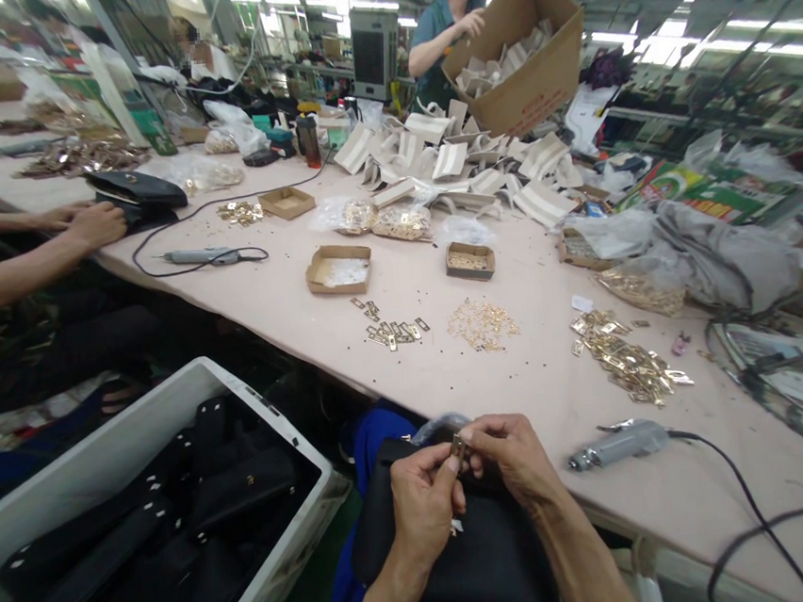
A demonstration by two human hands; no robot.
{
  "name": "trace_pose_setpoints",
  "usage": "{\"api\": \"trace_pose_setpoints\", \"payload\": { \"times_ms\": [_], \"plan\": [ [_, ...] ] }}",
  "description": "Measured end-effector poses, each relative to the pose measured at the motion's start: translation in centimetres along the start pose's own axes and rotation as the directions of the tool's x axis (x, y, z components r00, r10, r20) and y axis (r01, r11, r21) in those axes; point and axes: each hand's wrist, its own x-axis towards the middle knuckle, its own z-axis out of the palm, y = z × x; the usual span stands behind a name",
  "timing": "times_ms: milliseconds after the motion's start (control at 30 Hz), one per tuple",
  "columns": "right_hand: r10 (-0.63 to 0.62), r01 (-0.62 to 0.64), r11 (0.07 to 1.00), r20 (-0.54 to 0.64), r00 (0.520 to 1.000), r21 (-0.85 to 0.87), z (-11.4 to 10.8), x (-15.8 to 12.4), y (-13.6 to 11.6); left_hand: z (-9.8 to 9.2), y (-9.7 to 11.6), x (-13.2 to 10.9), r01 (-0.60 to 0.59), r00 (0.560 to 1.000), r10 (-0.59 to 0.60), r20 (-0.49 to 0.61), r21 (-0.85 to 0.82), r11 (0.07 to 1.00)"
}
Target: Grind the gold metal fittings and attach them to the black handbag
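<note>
A black leather bag rests on my lap below the table edge. My left hand and my right hand meet above it, both pinching a small gold metal clasp at the bag's top edge. A grey electric screwdriver lies on the table just right of my right hand, its black cord trailing off to the right. Piles of gold metal fittings and smaller gold pieces lie on the pink table beyond my hands.
A white bin of black bag parts stands at my left. Small cardboard trays hold hardware. A co-worker's hands rest by a black bag at left. Across the table a person tips a cardboard box over white pieces.
</note>
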Motion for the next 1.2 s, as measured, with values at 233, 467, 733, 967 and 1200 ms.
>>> {"api": "trace_pose_setpoints", "payload": {
  "times_ms": [233,467,733,967,1200],
  "plan": [
    [-0.013,0.013,1.000,-0.010,1.000,0.017,0.0,-0.1,0.2,0.3,0.2,-0.1,-0.025,1.000,0.025,0.008,0.003,1.000],
    [0.009,-0.009,1.000,-0.024,1.000,-0.004,0.7,-0.1,0.1,0.2,0.0,-0.3,-0.018,1.000,0.018,-0.006,0.019,1.000],
    [-0.336,0.008,0.852,-0.536,0.774,-0.523,-5.1,-3.7,-3.2,0.6,0.4,-0.2,-0.020,0.995,0.022,-0.099,0.020,1.000],
    [-0.353,-0.665,0.531,-0.850,0.390,-0.525,-14.3,-6.4,-0.9,0.1,-1.0,0.4,-0.003,0.996,0.001,-0.088,-0.023,1.000],
    [-0.261,-0.517,0.768,-0.921,0.289,-0.380,-16.2,-3.7,1.6,-0.3,-2.8,0.6,-0.013,0.995,0.013,-0.094,0.000,1.000]
  ]
}}
